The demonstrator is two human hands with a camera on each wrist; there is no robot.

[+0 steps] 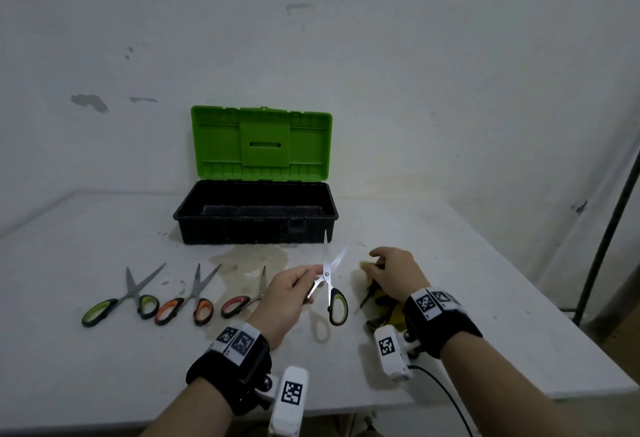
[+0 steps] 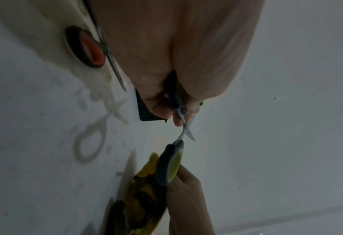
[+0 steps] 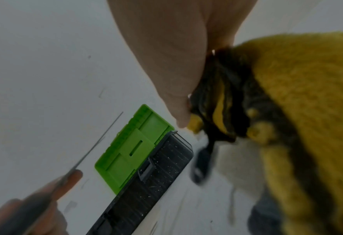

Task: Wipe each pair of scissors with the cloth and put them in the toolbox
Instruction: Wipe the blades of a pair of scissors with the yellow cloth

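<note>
Left hand gripping open green-handled scissors above table, right hand clutching yellow cloth, toolbox open behind

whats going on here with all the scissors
A person is cleaning scissors at a table. The left hand holds up an open green-handled pair; the right hand grips a yellow cloth on the table. Three more pairs lie in a row to the left. The open toolbox shows no scissors inside.
</note>
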